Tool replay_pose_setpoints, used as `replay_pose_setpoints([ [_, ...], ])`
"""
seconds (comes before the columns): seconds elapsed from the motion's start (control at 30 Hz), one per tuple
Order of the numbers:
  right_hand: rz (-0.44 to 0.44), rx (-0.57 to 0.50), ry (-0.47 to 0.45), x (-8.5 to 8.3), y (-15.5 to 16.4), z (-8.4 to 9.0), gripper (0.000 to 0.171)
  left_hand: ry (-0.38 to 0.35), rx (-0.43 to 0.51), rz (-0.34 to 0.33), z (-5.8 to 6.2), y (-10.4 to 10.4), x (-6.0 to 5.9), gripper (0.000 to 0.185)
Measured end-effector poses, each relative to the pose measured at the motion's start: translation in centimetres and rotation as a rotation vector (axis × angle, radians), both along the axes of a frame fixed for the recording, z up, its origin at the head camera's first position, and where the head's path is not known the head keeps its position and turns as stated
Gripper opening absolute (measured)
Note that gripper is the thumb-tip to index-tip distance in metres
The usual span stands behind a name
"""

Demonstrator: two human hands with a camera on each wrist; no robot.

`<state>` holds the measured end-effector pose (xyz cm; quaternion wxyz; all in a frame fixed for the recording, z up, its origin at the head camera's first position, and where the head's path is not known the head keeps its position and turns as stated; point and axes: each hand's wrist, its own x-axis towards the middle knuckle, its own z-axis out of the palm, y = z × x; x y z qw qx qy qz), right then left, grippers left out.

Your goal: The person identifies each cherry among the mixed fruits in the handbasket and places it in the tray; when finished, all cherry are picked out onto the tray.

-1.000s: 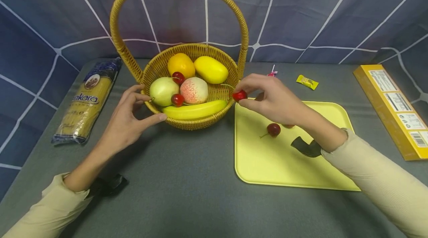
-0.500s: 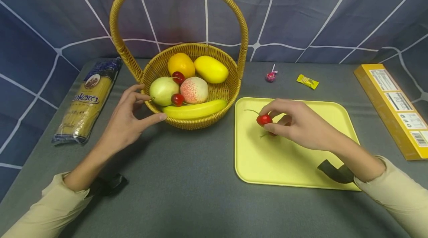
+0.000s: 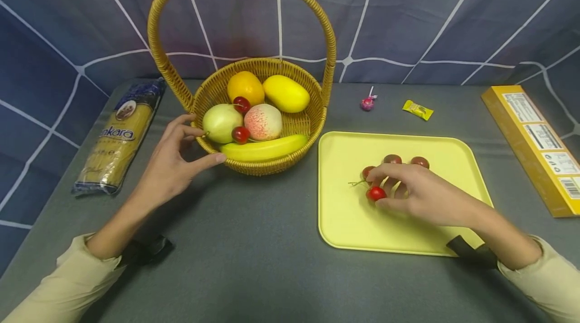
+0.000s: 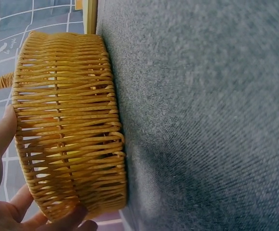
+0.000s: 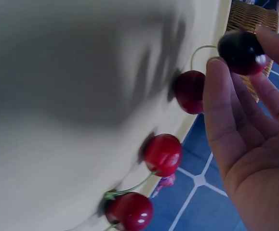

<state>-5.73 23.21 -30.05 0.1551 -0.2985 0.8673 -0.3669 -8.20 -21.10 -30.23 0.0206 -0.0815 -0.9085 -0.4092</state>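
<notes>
The right hand (image 3: pixel 421 194) is hovering low over the flat yellow plastic tray (image 3: pixel 344 222), pinching a small glossy red cherry (image 3: pixel 376 193) between thumb and fingertips; in the right wrist view the same cherry (image 5: pixel 240 52) is sitting at the fingertips (image 5: pixel 274 45), round and shiny. Three more round dark-red cherries are lying on the tray just beside that hand: one (image 3: pixel 367 172) with a thin green stem touching the fingers, two others (image 3: pixel 392 158) (image 3: pixel 420 162) just beyond the knuckles. The left hand (image 3: pixel 174 162) is gripping the rim of the round woven wicker basket (image 3: pixel 312 121), thumb along the front wall, fingers curled over the left edge; the left wrist view is showing the ribbed straw weave of the basket (image 4: pixel 67 125) against the fuzzy grey cloth of the counter (image 4: pixel 202 120). Inside the basket are lying a smooth yellow banana (image 3: pixel 263 149), a pale green apple (image 3: pixel 221 123), a pink-speckled peach (image 3: pixel 263 122), an orange (image 3: pixel 245 87), a yellow oval mango (image 3: pixel 286 93) and two more cherries. The basket is standing just left of the tray, close but whether touching is unclear. A clear bag of spaghetti (image 3: pixel 118 136) is lying at the left, a long yellow cardboard box (image 3: pixel 530 146) at the right, and a pink lollipop (image 3: pixel 367 103) and a small yellow wrapped candy (image 3: pixel 417 110) behind the tray.
</notes>
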Motion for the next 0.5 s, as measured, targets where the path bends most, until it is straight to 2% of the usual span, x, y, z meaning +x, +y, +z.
replay_pose_setpoints([
  [0.13,-0.019,0.069,-0.007,0.3,0.4,-0.6,0.032,0.002,0.008,-0.003,-0.1,0.0,0.0,0.057],
  [0.23,-0.026,0.115,0.025,0.4,0.6,-1.0,0.031,0.0,0.008,-0.001,-0.1,0.0,0.0,0.057],
  [0.5,-0.041,0.144,0.076,0.5,0.8,-1.6,0.033,-0.006,-0.006,0.006,0.0,0.0,0.0,0.058],
])
